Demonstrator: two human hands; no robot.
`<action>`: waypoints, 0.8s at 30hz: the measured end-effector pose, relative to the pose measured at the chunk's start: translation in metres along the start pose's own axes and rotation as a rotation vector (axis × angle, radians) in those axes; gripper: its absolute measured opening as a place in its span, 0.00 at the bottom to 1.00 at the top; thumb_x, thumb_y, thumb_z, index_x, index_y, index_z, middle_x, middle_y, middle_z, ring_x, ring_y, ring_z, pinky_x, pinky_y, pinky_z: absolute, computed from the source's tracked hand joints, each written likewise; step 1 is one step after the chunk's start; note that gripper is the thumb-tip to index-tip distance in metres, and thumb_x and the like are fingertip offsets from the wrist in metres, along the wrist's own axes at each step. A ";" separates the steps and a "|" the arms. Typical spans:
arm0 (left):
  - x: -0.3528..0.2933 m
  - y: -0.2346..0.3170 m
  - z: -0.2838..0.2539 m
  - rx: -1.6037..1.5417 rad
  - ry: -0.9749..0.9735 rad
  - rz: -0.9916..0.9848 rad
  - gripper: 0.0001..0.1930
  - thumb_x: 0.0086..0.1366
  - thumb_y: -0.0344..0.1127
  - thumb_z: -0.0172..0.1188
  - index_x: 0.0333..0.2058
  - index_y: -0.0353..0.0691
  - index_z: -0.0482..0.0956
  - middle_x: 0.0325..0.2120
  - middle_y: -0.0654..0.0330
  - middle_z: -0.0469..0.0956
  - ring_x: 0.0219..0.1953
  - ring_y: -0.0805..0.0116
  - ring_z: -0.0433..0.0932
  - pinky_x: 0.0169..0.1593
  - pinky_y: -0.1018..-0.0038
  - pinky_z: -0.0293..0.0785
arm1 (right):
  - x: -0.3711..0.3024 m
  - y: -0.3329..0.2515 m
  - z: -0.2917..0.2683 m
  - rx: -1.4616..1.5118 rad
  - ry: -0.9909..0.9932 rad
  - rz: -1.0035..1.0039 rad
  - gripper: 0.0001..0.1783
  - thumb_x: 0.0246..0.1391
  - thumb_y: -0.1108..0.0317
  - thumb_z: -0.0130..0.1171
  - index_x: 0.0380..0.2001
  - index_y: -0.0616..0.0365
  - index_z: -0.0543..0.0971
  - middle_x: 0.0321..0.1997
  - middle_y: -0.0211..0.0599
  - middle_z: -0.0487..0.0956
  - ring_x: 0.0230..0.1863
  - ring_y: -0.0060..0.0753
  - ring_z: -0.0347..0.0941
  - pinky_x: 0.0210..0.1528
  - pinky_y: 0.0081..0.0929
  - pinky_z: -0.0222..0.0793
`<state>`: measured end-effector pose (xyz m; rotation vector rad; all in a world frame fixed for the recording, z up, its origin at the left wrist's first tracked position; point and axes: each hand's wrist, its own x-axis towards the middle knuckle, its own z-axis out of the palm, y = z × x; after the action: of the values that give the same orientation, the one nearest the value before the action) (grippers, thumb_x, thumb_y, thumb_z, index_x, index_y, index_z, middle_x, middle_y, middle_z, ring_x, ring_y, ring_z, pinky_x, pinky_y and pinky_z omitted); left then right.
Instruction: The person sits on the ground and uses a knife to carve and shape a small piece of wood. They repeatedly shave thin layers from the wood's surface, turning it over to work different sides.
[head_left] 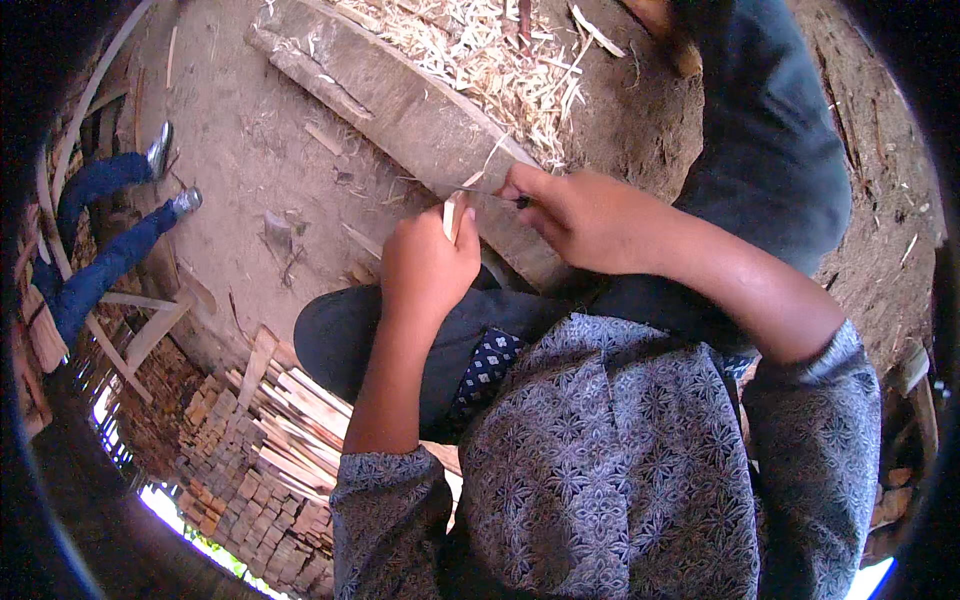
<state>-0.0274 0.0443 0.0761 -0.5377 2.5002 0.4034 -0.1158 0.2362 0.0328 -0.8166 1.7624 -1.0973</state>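
Note:
My left hand [428,268] is closed round a pale wooden strip [450,217], whose end sticks up between thumb and fingers. Facing it, my right hand [588,222] grips a knife [522,202]; only a bit of its dark handle shows, and the thin blade reaches toward the strip's tip. A curled shaving [492,155] stands up near the blade. Below both hands lies a long thick wooden plank [400,110], running from the upper left down toward my legs. The rest of the strip is hidden by my hand.
Wood shavings [480,60] are heaped beyond the plank. At the lower left sit stacked wood blocks [240,500] beside a bundle of pale sticks [305,425]. Another person's legs [115,250] in blue trousers stretch out at the far left. My bent leg [770,130] flanks the plank's right side.

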 end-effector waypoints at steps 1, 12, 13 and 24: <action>0.000 0.003 -0.003 -0.003 0.000 0.001 0.18 0.65 0.43 0.56 0.28 0.33 0.83 0.22 0.40 0.79 0.28 0.37 0.80 0.35 0.50 0.76 | 0.004 0.005 0.003 -0.029 -0.034 0.069 0.15 0.62 0.66 0.53 0.52 0.52 0.67 0.31 0.58 0.79 0.36 0.63 0.78 0.37 0.52 0.70; -0.052 0.021 -0.022 -0.168 0.120 0.160 0.17 0.67 0.43 0.58 0.41 0.32 0.83 0.28 0.40 0.81 0.34 0.41 0.83 0.38 0.56 0.77 | 0.037 0.081 -0.009 -0.234 0.281 0.271 0.18 0.64 0.60 0.52 0.54 0.54 0.70 0.37 0.53 0.81 0.40 0.57 0.79 0.42 0.47 0.73; -0.066 0.020 -0.026 -0.187 0.206 0.211 0.16 0.67 0.41 0.58 0.43 0.32 0.82 0.31 0.40 0.82 0.36 0.41 0.83 0.39 0.57 0.77 | 0.036 0.087 -0.009 -0.212 0.458 0.266 0.18 0.65 0.59 0.53 0.54 0.54 0.71 0.36 0.50 0.81 0.39 0.54 0.80 0.41 0.45 0.73; -0.093 0.003 -0.019 0.022 0.722 0.506 0.22 0.64 0.34 0.62 0.57 0.39 0.76 0.52 0.51 0.79 0.50 0.50 0.81 0.50 0.60 0.78 | -0.079 -0.050 -0.013 0.485 0.449 -0.168 0.21 0.69 0.58 0.52 0.60 0.56 0.68 0.39 0.28 0.71 0.40 0.20 0.67 0.44 0.22 0.66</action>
<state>0.0349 0.0664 0.1445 -0.0086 3.3418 0.4154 -0.0920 0.2886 0.1078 -0.4420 1.6813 -1.8408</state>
